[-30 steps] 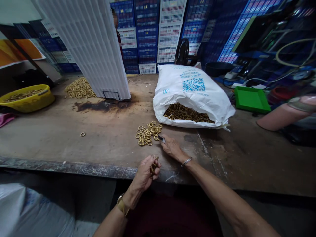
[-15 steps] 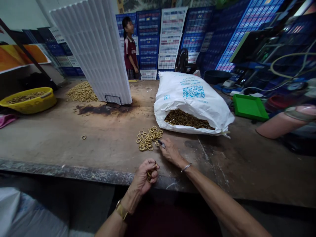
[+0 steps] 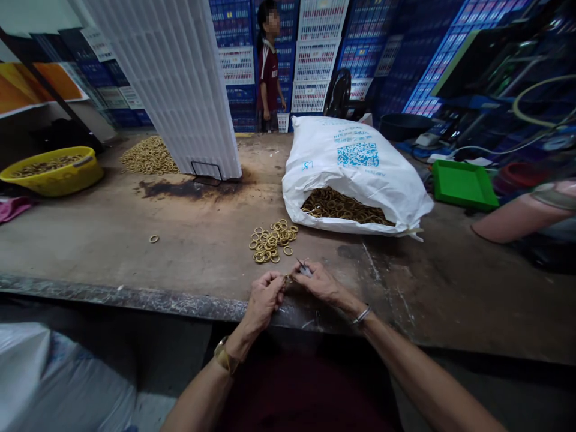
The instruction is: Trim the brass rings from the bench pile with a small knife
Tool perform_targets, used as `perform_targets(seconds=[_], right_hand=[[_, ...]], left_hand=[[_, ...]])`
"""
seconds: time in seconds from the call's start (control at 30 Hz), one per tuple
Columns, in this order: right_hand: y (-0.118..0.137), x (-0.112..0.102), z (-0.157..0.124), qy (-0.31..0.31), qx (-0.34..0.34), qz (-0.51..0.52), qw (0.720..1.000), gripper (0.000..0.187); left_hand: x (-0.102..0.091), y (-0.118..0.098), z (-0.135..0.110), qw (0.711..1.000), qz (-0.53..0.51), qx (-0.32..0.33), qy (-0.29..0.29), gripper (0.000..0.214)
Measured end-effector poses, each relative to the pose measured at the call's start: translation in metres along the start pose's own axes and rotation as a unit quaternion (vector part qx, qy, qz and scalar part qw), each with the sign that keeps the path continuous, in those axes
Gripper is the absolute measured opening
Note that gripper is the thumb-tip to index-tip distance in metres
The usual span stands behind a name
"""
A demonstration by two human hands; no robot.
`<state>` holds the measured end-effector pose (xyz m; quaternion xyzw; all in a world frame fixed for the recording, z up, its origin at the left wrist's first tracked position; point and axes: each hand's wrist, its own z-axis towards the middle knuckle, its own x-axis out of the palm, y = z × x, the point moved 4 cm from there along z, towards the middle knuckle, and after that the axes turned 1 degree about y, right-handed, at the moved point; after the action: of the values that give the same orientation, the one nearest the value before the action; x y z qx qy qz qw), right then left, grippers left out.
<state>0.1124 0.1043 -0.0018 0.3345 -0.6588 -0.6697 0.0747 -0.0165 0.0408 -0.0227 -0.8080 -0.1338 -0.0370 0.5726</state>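
My left hand (image 3: 265, 294) is closed on a brass-coloured ring (image 3: 287, 278), pinched at the fingertips near the table's front edge. Whether more rings are inside the palm is hidden. My right hand (image 3: 323, 284) is closed round a small pointed tool (image 3: 305, 269) with a grey body; its exact kind is too small to tell. The right fingertips meet the ring from the other side. Just beyond both hands lies a loose pile of similar rings (image 3: 270, 241) on the brown table (image 3: 202, 252). A single ring (image 3: 154, 239) rests apart to the left.
Behind the pile lies a white sack (image 3: 315, 165), its torn mouth showing many rings. A yellow basin (image 3: 67, 181) and a ring heap (image 3: 146, 155) sit left, by a tall white ridged panel (image 3: 180, 90). At right are a green tray (image 3: 465, 185) and pink cylinder (image 3: 517, 213). A person (image 3: 269, 69) stands behind.
My right hand has drawn back from the pile to my left hand, and the two now meet at a ring. The person behind has moved right in the view.
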Motion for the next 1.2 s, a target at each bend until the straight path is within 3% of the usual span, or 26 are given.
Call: perform_targets(seconds=[0.17,0.37,0.43,0.63,0.83,0.93,1.07,1.2], right_hand=[[-0.008,0.006,0.001,-0.018,0.038,0.024,0.999,0.015],[-0.014,0.019,-0.006,0.036,0.136,0.182,0.973,0.032],[-0.015,0.022,-0.007,0.045,0.154,0.203,0.966,0.034],[-0.011,0.018,-0.003,-0.017,0.127,0.169,0.977,0.027],[0.000,0.015,-0.001,-0.054,0.104,0.103,0.988,0.020],[0.002,0.015,-0.002,-0.051,0.089,0.103,0.989,0.018],[-0.005,0.012,-0.002,-0.057,0.084,0.105,0.989,0.018],[-0.012,0.007,-0.005,-0.098,0.040,-0.001,0.994,0.012]], left_hand=[[-0.002,-0.001,-0.001,0.999,0.034,0.026,-0.002,0.031],[0.000,-0.015,-0.007,0.973,0.147,0.173,-0.031,0.025],[0.001,-0.015,-0.008,0.971,0.146,0.185,-0.025,0.025],[0.004,-0.001,-0.006,0.999,0.019,0.007,0.030,0.030],[0.013,0.003,-0.009,0.985,-0.126,-0.081,0.087,0.037],[0.014,0.003,-0.009,0.980,-0.149,-0.089,0.092,0.037],[0.013,0.001,-0.010,0.987,-0.126,-0.050,0.083,0.035],[0.012,0.002,-0.009,0.993,-0.099,-0.019,0.068,0.032]])
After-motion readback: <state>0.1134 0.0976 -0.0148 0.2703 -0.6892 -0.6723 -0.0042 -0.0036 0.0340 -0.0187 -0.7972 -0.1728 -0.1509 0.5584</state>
